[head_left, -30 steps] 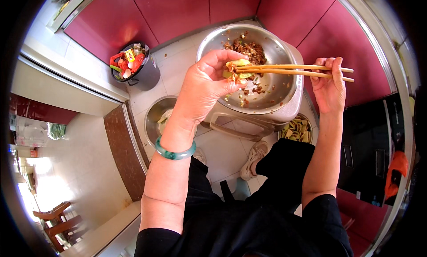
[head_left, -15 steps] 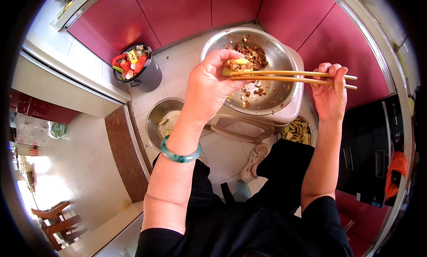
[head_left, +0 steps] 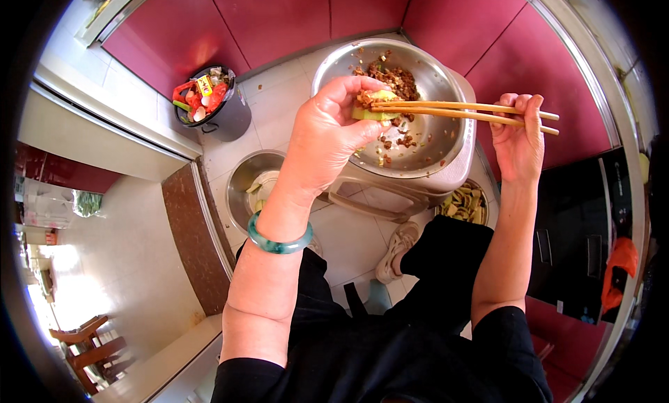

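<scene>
Green vegetable piece (head_left: 369, 110), hollowed and partly filled with brown minced filling, pinched between thumb and fingertips of the left hand (head_left: 327, 141), held directly above the steel mixing bowl (head_left: 446, 145). Wooden chopsticks (head_left: 467, 113) gripped in the right hand (head_left: 519, 141), fingers closed around the upper ends, tips pressed against the top of the vegetable piece. Best done, by the look of it, with light downward tamping rather than a hard push, so the thin wall does not split; vegetable kept level and over the bowl, so loose crumbs fall back inside rather than onto the floor. Left-hand grip firm at the sides only, leaving the opening clear for the tips. More minced filling (head_left: 394, 79) heaped at the far side of the bowl, scattered bits lower on its wall. Bowl resting on a pale plastic stool (head_left: 390, 194). Below and right of the bowl, a dish of cut vegetable pieces (head_left: 463, 204), half hidden. Left of the bowl, a smaller steel basin (head_left: 240, 187) with pale scraps on the tiled floor (head_left: 279, 96). Farther left of the bowl, a dark waste bin (head_left: 209, 103) full of colourful rubbish. Green jade bangle (head_left: 279, 242) on the left wrist.
</scene>
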`<state>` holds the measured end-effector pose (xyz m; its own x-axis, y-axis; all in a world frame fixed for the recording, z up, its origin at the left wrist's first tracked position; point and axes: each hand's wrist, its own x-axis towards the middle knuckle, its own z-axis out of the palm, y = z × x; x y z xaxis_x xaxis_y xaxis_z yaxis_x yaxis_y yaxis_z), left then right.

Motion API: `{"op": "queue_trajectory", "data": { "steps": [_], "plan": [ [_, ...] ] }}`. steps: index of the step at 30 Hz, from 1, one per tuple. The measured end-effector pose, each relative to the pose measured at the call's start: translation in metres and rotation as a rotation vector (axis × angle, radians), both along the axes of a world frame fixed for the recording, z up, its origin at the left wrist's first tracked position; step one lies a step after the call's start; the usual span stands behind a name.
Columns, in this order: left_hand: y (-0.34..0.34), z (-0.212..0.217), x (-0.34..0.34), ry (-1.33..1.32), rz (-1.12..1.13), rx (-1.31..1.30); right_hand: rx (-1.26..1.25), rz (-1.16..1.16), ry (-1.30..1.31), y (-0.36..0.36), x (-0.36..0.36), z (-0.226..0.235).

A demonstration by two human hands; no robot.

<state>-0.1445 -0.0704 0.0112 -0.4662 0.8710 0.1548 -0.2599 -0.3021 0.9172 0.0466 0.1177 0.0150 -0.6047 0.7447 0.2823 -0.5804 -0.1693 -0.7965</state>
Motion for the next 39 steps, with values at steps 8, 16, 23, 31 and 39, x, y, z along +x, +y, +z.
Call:
{"op": "queue_trajectory", "data": {
  "steps": [8, 16, 23, 31, 39],
  "plan": [
    [-0.003, 0.0, -0.005, -0.128, 0.013, 0.043, -0.154, 0.035, 0.083, 0.011, 0.007, -0.003],
    [0.002, 0.001, 0.003, -0.225, 0.074, 0.153, -0.183, 0.024, 0.106, 0.002, 0.007, -0.002],
    [0.006, -0.002, 0.001, -0.596, -0.041, 0.228, -0.186, -0.042, 0.089, 0.005, 0.007, -0.006],
    [0.009, -0.007, 0.004, -0.729, -0.229, 0.243, -0.15, -0.021, 0.095, 0.006, 0.007, -0.006],
    [0.008, -0.01, 0.004, -0.702, -0.171, 0.235, -0.055, 0.006, 0.253, -0.007, 0.019, 0.008]
  ]
}}
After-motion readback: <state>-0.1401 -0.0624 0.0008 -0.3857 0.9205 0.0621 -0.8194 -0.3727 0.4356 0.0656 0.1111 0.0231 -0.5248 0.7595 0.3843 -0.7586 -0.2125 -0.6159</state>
